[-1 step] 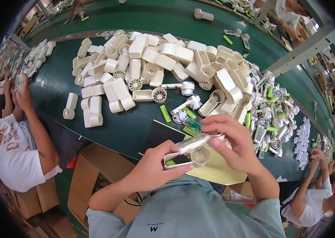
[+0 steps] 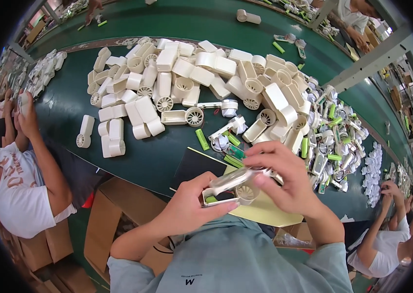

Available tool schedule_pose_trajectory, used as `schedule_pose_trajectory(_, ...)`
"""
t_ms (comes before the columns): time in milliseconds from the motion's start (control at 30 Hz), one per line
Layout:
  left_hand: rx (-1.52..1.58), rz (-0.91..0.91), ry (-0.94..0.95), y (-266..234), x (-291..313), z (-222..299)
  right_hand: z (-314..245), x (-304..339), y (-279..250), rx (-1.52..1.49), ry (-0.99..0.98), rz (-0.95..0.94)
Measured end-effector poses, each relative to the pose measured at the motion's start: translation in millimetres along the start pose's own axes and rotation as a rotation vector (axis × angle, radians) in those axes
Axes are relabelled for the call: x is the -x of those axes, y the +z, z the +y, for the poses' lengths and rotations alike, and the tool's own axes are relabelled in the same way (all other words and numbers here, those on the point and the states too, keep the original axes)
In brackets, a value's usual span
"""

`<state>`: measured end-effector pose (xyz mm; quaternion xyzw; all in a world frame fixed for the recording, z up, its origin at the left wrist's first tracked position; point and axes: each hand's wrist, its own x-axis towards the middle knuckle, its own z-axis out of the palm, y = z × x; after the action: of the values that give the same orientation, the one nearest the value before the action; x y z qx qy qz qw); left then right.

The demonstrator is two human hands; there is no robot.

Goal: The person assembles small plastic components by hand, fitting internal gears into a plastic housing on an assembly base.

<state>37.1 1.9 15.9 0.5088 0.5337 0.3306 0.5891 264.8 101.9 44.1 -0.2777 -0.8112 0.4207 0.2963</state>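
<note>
My left hand [image 2: 184, 202] is closed round a cream plastic fan housing [image 2: 246, 194] with a round slotted end. In its trough lie a green cylindrical battery [image 2: 211, 199] and a black piece [image 2: 224, 196]. Tilted just above the housing is a long pale part [image 2: 228, 181], blurred by motion, gripped at its right end by the fingers of my right hand [image 2: 287, 178]. Whether it touches the housing, I cannot tell. Beneath both hands is a yellow sheet [image 2: 270, 209], with a black sheet [image 2: 194, 170] beside it.
Cream housings [image 2: 172, 63] are heaped across the green table [image 2: 60, 117]. To the right lies a pile of white motor assemblies with green batteries [image 2: 333, 136]. Loose batteries [image 2: 202, 139] lie near my hands. People sit at both sides; cardboard boxes [image 2: 101, 224] stand below left.
The pale part has shifted slightly left and down over the housing along with my right hand. My left hand keeps its hold on the housing.
</note>
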Motion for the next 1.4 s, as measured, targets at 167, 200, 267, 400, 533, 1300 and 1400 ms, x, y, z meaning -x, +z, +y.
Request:
schedule_pose_trajectory(167, 0.331, -0.023, -0.048, 8, -8, 0, -5, 2, 7, 0.060, -0.015, -0.056)
schedule_pose_trajectory(200, 0.361, -0.002, -0.031, 10, -8, 0, -3, 3, 9, 0.077, -0.043, -0.023)
schedule_pose_trajectory(267, 0.395, 0.021, -0.018, 10, -7, -1, -8, 2, 10, 0.136, -0.041, -0.020)
schedule_pose_trajectory(400, 0.460, 0.046, -0.052, 8, -7, -1, -5, 8, 16, 0.224, -0.048, 0.025)
schedule_pose_trajectory(533, 0.429, 0.094, 0.006, 9, -6, -5, -6, 9, 16, 0.299, -0.075, 0.010)
schedule_pose_trajectory(1300, 0.081, 0.046, 0.371, -1, -16, -5, 0, 9, 9, -0.073, -0.012, 0.053)
schedule_pose_trajectory(1400, -0.047, 0.144, 0.475, 11, -16, 5, 13, 1, 24, -0.277, 0.054, 0.244)
